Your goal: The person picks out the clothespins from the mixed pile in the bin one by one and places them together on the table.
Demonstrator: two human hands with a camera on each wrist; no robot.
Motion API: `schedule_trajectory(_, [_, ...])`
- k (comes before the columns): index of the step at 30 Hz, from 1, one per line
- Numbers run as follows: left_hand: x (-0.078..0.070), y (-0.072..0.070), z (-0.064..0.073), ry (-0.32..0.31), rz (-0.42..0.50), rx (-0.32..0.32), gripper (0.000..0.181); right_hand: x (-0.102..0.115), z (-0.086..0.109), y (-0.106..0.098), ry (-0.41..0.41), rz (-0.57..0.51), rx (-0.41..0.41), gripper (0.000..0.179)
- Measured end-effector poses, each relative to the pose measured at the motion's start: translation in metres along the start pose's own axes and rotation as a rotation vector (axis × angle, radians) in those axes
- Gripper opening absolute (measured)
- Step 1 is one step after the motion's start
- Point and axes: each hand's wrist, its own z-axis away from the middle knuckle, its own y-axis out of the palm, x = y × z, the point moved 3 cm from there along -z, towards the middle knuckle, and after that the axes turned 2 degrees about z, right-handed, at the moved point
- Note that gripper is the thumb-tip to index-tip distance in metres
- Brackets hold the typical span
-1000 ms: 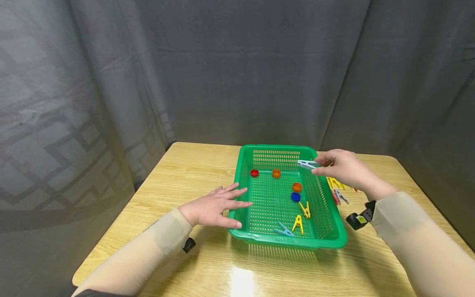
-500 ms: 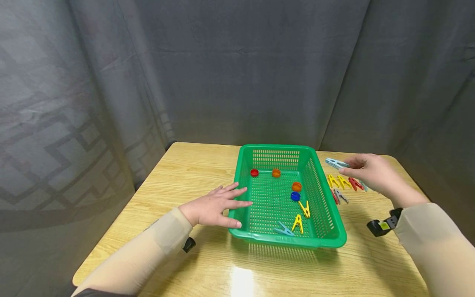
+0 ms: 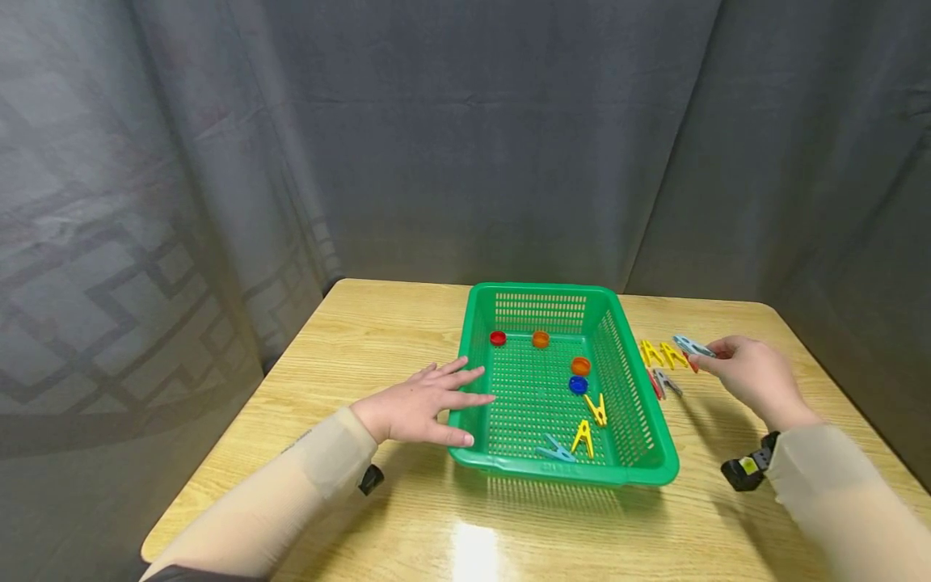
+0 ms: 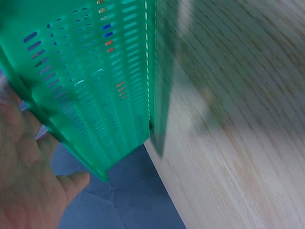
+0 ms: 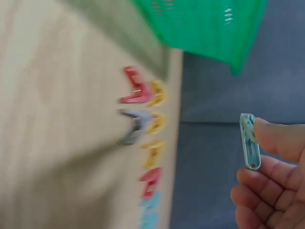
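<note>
My right hand (image 3: 760, 380) pinches a light blue clothespin (image 3: 692, 346) between thumb and fingers, above the table to the right of a green plastic basket (image 3: 567, 473). The right wrist view shows this clothespin side-on, clear of the table. My left hand (image 3: 425, 404) lies with spread fingers over the basket's left rim and grips nothing. Below the right hand is a row of clothespins: yellow ones (image 3: 650, 353), a grey one (image 3: 665, 382), a red one (image 5: 136, 87) and a light blue one (image 5: 150, 212). In the head view, the right hand hides part of the row.
Inside the basket lie a red cap (image 3: 498, 339), orange caps (image 3: 580, 367), a blue cap (image 3: 578, 385), yellow clothespins (image 3: 583, 437) and a blue clothespin (image 3: 556, 449). Grey curtains (image 3: 480, 145) hang behind the wooden table (image 3: 393, 323).
My right hand has moved right from the basket's right rim, then lower towards the row, still pinching the light blue clothespin. The left hand has kept its place.
</note>
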Motion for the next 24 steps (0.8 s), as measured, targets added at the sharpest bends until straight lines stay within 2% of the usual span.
schedule_trajectory(6, [0.000,0.000,0.000,0.003,-0.002,0.003,0.066,-0.024,-0.002,0.018,0.049,0.011,0.053,0.061])
schedule_trajectory(10, [0.000,0.000,0.000,0.008,-0.005,-0.001,0.066,-0.035,-0.004,0.030,0.082,0.000,0.094,0.059])
schedule_trajectory(17, [0.001,0.000,0.000,0.007,0.003,-0.005,0.066,-0.039,-0.007,0.042,0.147,-0.004,0.137,0.053])
schedule_trajectory(24, [0.000,0.000,0.000,-0.002,-0.008,0.001,0.066,-0.039,-0.009,0.046,0.147,0.007,0.152,0.054])
